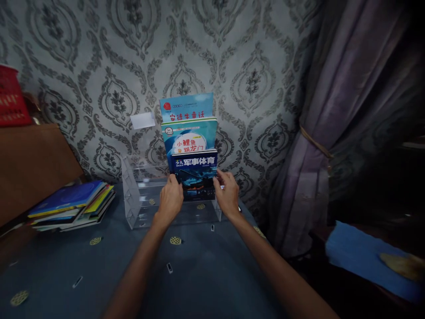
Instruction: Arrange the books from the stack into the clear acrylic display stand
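A dark blue book (195, 175) stands upright at the clear tiered rack (146, 190), its cover facing me. My left hand (171, 197) grips its left edge, fingers curled behind. My right hand (226, 190) is closed on its right edge, thumb in front. Behind it rises a teal book (191, 133), and higher at the back a light blue book (187, 105), both on the right half of the rack. Whether the dark book rests on a tier or is held just above it, I cannot tell.
A stack of books (71, 204) lies left of the rack, in front of a brown box (33, 168) with a red basket (13, 97) on top. Patterned wallpaper rises behind. A tied purple curtain (315, 146) hangs at right, near a blue cloth (361, 252).
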Tool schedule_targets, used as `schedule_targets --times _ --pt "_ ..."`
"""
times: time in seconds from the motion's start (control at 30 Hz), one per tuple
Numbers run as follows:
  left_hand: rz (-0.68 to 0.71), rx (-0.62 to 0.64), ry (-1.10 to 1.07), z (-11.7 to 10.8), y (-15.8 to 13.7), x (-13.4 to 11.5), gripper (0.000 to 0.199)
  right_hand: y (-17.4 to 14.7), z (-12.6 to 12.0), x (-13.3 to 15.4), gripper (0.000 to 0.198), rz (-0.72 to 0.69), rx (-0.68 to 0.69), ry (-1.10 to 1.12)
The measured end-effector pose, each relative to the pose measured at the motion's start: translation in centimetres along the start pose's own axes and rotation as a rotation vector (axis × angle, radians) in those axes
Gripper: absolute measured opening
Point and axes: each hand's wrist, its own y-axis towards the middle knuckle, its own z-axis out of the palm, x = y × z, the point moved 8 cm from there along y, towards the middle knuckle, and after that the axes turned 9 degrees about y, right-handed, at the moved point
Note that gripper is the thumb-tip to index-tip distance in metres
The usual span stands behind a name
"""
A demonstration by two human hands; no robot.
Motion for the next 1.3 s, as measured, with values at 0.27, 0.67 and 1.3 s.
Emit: schedule_targets --times 0.27,0.67,1.3 --pt "-0.005 0.033 0.021 0.2 -0.1 0.0 0.013 -0.1 0.1 -0.5 0.04 -0.001 -0.007 0.011" --pt "0.02 0.033 0.015 0.6 -0.3 -0.2 0.013 -0.2 0.2 -0.9 0.038 0.038 -0.009 0.037" --pt "0.013 0.03 0.044 0.7 -0.3 -0.4 0.015 -0.3 0.1 -1.0 0.04 0.064 -0.027 0.072"
